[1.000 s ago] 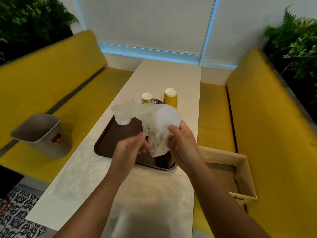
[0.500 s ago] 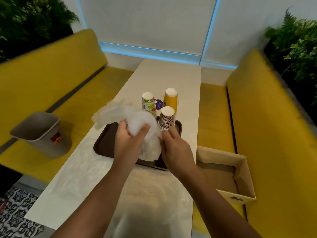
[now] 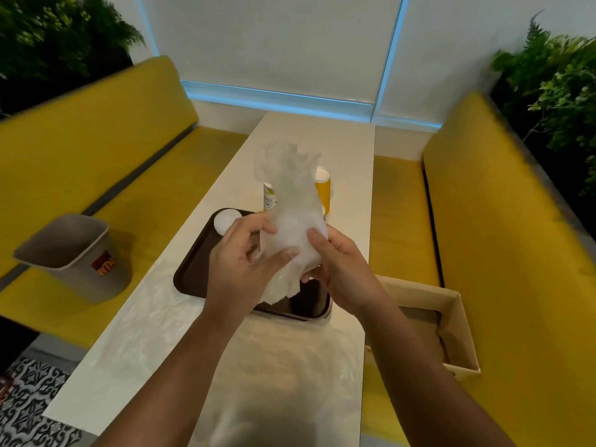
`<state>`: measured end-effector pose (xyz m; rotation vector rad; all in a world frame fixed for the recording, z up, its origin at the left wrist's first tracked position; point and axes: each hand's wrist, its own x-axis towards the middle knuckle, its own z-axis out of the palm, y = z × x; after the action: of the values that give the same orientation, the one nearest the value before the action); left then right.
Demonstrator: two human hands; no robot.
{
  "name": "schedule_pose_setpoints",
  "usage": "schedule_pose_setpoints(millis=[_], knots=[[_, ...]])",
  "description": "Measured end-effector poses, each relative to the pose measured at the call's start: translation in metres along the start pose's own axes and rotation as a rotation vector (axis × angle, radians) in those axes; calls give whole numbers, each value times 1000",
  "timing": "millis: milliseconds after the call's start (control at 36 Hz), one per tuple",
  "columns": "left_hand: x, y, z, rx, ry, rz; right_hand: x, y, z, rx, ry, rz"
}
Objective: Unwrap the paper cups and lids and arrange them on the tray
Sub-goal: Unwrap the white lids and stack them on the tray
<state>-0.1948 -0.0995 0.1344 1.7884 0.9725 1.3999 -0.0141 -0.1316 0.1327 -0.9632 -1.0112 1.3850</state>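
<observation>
- Booth setup: long narrow white table [image 3: 322, 137] running away to the window wall, with a yellow left bench [image 3: 96, 146] and a right bench [image 3: 503, 227] along its sides.
- Brown tray [image 3: 193, 279] sits mid-table. Its near right corner is almost at the table's right edge, and there's a wider strip of tabletop on its left.
- Clear plastic sheet [image 3: 258, 366] lies flat on the near end of the table, right up to the tray's near rim.
- Both hands hold a crinkly plastic wrap [image 3: 290, 208] up over the tray's right half. Something whitish is bundled inside, probably lids, but it's too blurry to call.
- Left hand [image 3: 242, 266]: thumb and curled fingers pinching the wrap's lower left side.
- Right hand [image 3: 345, 275]: thumb pressed on the front of the wrap, other fingers curled behind it.
- One white lid [image 3: 225, 221] sits in the tray's far left corner.
- Green-and-white cup [image 3: 269, 197] and yellow cup [image 3: 323, 188] stand upright at the tray's far edge, half hidden by the wrap. The lettering on the first shows "SUM".
- Grey bin [image 3: 74, 253] on the left bench, orange label says "BIN".
- Open cardboard box [image 3: 454, 321] on the right bench, just beside the table edge.
</observation>
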Motion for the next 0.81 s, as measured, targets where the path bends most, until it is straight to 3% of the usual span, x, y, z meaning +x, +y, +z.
schedule_pose_setpoints(millis=[111,194,250,278,389,444,528,583,667,806], knots=[[-10,-5,-3,135,86,121,0,3,4,261,-5,15],[-15,-21,-12,226,-136,143,0,10,6,438,17,28],[-17,-27,-17,268,-328,-29,0,15,4,468,37,31],[-19,-27,-18,238,-347,-167,1,17,3,449,46,31],[-16,-26,-14,34,-26,-406,1,18,2,271,86,16],[-7,-20,-9,-103,-56,-443,-1,17,7,163,104,3],[2,-9,4,-294,-244,-476,-2,19,16,-67,177,-55],[-1,-5,11,-204,-286,-445,1,24,19,-267,235,-113],[-10,-13,15,-6,-203,-372,7,31,16,-548,313,-159],[-14,-13,17,-137,-86,-469,5,41,4,-738,439,-145]])
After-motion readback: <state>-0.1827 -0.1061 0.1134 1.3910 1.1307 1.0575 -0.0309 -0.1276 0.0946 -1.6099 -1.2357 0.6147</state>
